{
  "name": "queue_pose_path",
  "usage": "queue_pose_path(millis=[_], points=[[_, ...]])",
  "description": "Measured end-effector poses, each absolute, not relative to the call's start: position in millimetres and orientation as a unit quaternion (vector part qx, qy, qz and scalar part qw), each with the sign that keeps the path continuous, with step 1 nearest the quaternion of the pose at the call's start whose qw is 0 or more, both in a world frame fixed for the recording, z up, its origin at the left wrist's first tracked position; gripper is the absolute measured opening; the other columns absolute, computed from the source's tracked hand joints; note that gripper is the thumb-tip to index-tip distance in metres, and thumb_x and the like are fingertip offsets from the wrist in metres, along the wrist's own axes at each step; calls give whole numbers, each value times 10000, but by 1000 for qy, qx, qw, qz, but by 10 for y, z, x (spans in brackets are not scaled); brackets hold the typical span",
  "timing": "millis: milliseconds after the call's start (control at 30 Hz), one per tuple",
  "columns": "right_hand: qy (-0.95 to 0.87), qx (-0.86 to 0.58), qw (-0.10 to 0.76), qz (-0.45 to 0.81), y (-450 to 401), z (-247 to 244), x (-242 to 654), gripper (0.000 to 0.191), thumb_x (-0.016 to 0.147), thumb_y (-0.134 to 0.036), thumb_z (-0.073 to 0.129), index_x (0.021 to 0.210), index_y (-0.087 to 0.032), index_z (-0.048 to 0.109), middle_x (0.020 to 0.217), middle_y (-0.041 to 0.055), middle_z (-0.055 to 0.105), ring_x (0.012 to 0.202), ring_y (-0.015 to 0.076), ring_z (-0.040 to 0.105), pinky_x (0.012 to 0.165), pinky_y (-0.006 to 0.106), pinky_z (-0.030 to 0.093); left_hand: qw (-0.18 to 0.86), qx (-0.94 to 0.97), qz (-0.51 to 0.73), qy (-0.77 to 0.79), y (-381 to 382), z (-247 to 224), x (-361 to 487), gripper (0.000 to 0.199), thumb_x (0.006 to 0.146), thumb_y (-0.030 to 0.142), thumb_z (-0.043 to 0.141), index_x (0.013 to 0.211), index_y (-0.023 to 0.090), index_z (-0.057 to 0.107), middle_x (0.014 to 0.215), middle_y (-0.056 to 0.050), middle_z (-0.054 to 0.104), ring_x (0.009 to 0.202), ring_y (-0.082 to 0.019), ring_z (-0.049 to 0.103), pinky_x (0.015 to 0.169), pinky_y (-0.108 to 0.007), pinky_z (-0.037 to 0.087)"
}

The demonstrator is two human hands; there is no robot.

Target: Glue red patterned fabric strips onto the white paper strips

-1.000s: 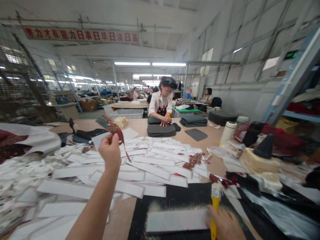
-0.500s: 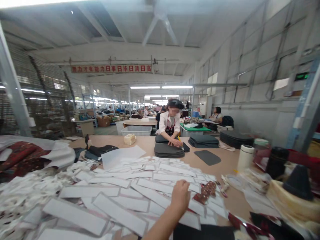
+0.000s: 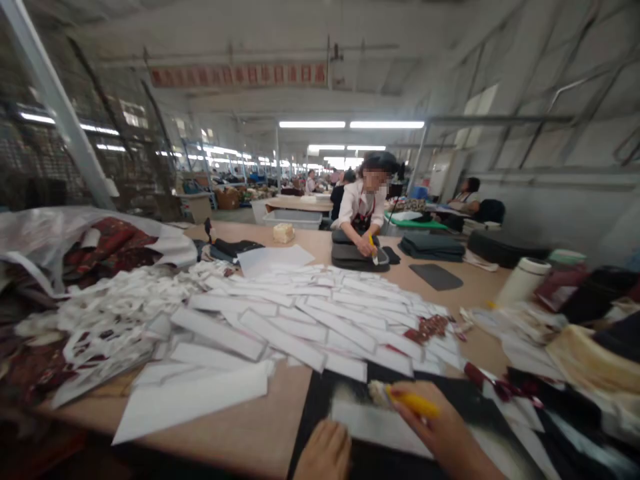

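My right hand (image 3: 425, 413) is closed around the yellow handle of a brush (image 3: 415, 403). Its pale bristles touch down close to the upper edge of a white strip (image 3: 373, 423), which lies on a black sheet (image 3: 313, 413) at the table's near edge. My left hand (image 3: 325, 450) has its fingers curled together at the left end of that strip, holding it against the sheet; the fingertips are blurred. Beyond both hands spreads a wide heap of similar white strips (image 3: 295, 328), with a dark red patterned scrap (image 3: 433, 328) on its right side.
White cut-out trimmings (image 3: 120, 320) and a bag of red fabric (image 3: 125, 243) lie left. Across the table (image 3: 270, 413), a co-worker (image 3: 363, 200) brushes a stack of grey pieces (image 3: 350, 257). A white bottle (image 3: 523, 283) and cream cloth (image 3: 585, 357) stand right.
My left hand has come back from the strip heap to the black sheet. My right hand with the brush has entered view. The camera has tilted down, showing the table's near edge.
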State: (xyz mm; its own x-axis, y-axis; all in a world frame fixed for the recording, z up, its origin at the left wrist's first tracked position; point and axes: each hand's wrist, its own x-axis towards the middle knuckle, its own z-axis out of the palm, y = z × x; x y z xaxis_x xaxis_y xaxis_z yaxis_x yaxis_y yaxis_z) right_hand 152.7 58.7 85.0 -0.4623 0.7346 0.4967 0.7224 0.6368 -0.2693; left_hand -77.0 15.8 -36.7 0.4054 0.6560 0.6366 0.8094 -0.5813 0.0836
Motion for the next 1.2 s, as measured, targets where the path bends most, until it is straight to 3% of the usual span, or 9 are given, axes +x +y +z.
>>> queue_pose_path(millis=[100,267,467,600,733,833,1000,1100,1200], points=[[-834,-448,262,188,620,1058,1177,251,855,-374,447,894,-208,631,847,30,664,812,165,611,745,269,467,162,-814,-310,-463,-98,-250,-722,284,856,137,393,1063,117,587,1018,-106,637,982,-233,571,862,-394,478],[-836,-395,218,314,706,1034,779,211,847,-311,453,901,-184,613,770,3,651,700,119,588,670,215,433,167,-809,-314,-468,-115,-53,-678,250,861,123,386,987,112,602,954,-97,636,922,-206,567,848,-372,469],[-882,-450,127,63,745,1094,720,228,830,-263,440,750,-145,619,667,51,620,705,165,560,746,299,387,146,-809,-300,-484,-94,-76,-660,211,864,135,404,937,123,601,886,-84,619,851,-200,559,772,-365,474],[-897,-415,115,101,734,1104,638,217,855,-298,444,847,-184,628,754,27,650,761,148,570,789,279,374,145,-806,-303,-488,-104,-76,-657,197,849,123,435,958,129,599,931,-88,616,872,-207,553,778,-374,468],[-878,-469,91,37,676,1085,655,233,851,-282,438,817,-146,625,708,59,638,733,164,563,783,302,368,161,-809,-305,-476,-106,-47,-677,213,844,104,427,960,128,605,931,-88,621,865,-209,553,772,-364,465],[-883,-449,105,90,655,1089,922,212,857,-307,451,868,-188,627,779,25,654,776,142,571,807,274,361,174,-810,-301,-472,-101,-39,-696,225,850,106,416,959,136,610,947,-84,625,875,-212,553,773,-356,457],[-802,-597,14,7,663,1157,1585,216,830,-235,442,778,-144,630,667,66,645,671,176,581,699,294,371,188,-810,-296,-470,-96,-42,-701,235,864,133,409,971,142,618,968,-75,637,892,-217,552,790,-359,434],[-786,-614,65,-22,545,1150,1553,215,834,-278,464,819,-142,630,701,77,644,715,187,577,718,299,370,201,-812,-295,-462,-95,-32,-710,248,873,146,394,947,149,632,943,-71,647,869,-205,559,784,-347,424],[-819,-534,182,99,453,1016,1232,183,821,-336,523,872,-205,640,758,14,653,760,147,576,732,245,377,222,-817,-298,-440,-71,-25,-752,278,874,146,371,926,160,644,926,-69,656,851,-190,567,780,-329,422]])
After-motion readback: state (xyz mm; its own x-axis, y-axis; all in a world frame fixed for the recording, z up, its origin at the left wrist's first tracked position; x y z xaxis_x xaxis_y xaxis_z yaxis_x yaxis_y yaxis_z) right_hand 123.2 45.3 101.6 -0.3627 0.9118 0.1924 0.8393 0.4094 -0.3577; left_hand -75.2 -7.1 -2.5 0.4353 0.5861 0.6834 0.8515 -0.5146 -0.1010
